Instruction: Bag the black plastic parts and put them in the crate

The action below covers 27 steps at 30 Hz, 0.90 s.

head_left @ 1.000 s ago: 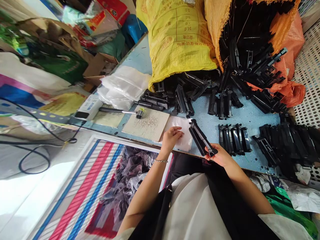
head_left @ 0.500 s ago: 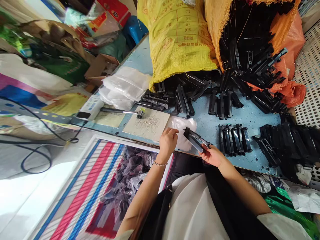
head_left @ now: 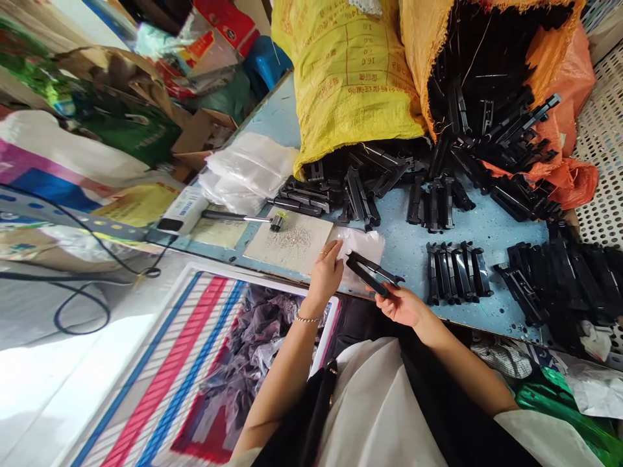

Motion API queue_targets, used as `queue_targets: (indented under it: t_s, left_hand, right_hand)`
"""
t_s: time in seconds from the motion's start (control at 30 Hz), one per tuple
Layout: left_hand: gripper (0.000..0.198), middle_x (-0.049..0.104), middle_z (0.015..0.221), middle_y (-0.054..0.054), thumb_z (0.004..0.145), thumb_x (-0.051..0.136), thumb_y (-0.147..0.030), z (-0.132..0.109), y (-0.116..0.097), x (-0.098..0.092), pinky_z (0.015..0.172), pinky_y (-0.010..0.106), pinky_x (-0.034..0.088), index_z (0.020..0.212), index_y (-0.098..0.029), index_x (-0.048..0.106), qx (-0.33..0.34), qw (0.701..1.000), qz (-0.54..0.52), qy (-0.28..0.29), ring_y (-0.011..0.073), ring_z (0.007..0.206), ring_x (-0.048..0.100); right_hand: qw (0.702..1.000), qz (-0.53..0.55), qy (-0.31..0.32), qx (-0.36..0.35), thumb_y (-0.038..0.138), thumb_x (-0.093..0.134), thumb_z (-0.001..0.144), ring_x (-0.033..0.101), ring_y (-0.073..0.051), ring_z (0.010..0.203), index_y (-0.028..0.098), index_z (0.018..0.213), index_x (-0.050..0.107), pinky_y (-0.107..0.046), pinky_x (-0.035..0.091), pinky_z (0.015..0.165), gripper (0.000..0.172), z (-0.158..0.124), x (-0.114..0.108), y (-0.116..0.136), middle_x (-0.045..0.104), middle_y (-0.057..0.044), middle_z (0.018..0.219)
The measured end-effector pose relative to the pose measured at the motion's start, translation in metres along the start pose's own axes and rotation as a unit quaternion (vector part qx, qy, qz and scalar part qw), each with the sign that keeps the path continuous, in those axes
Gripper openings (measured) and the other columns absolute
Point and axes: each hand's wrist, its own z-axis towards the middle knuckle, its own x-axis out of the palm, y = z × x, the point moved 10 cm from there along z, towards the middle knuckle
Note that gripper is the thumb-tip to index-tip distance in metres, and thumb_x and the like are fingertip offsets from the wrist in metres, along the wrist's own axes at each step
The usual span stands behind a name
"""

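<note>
My right hand grips one end of a long, narrow black plastic part, tilted above the table's front edge. Close to the part's other end is my left hand, its fingers drawn together; what they hold, if anything, is too small to make out. Beneath and behind the part lies a stack of clear plastic bags. Beside my left hand, a sheet of cardboard carries a scatter of tiny pieces, with a black-handled hammer at its far left.
Several similar parts stand in a row to the right, with a bigger pile beyond. More spill from a yellow sack and an orange sack at the back. A striped bag with dark plastic bags sits below the table's left edge.
My right hand has moved slightly left, bringing the black part nearer my left hand and turning it a little. My left hand has shifted slightly, its fingers still together.
</note>
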Motion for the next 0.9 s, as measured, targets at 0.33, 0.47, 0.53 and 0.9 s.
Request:
queue_targets:
  t_s: [0.33,0.47,0.53,0.9]
  left_hand:
    - [0.061,0.056,0.143,0.011,0.097,0.040,-0.007,-0.052,-0.104,0.004,0.111,0.036,0.049,0.153,-0.030,0.038,0.203,0.972,-0.091,0.068,0.0197,0.133,0.055]
    - [0.066,0.057,0.140,0.012,0.097,0.043,-0.006,-0.055,-0.101,-0.008,0.109,0.036,0.051,0.156,-0.033,0.032,0.215,0.974,-0.066,0.007,0.0208,0.130,0.057]
    - [0.069,0.058,0.138,0.012,0.095,0.044,-0.005,-0.063,-0.112,-0.006,0.107,0.036,0.052,0.157,-0.033,0.029,0.237,0.969,-0.069,0.022,0.0208,0.129,0.058]
    - [0.046,0.070,0.118,0.007,0.093,0.057,-0.021,-0.082,-0.125,-0.034,0.092,0.034,0.060,0.137,-0.032,0.055,0.184,0.967,-0.005,0.175,0.0218,0.105,0.071]
  right_hand:
    - [0.986,-0.033,0.027,-0.161,0.035,0.077,0.079,0.041,-0.004,0.051,0.017,0.094,0.066,-0.014,0.036,0.042,0.026,-0.026,0.021,0.028,0.053,0.004,0.067]
    - [0.975,-0.064,0.039,-0.207,0.046,0.073,0.079,0.033,-0.005,0.049,0.018,0.103,0.068,-0.015,0.031,0.039,0.037,-0.039,0.037,0.031,0.046,0.005,0.066]
    - [0.959,-0.143,-0.020,-0.245,0.046,0.077,0.075,0.038,-0.007,0.052,0.019,0.095,0.068,-0.018,0.034,0.042,0.034,-0.041,0.032,0.040,0.051,0.003,0.067]
    - [0.740,-0.594,-0.064,-0.309,0.036,0.064,0.090,0.065,-0.021,0.094,0.027,0.120,0.068,-0.035,0.051,0.087,0.032,-0.086,0.070,0.045,0.069,-0.005,0.110]
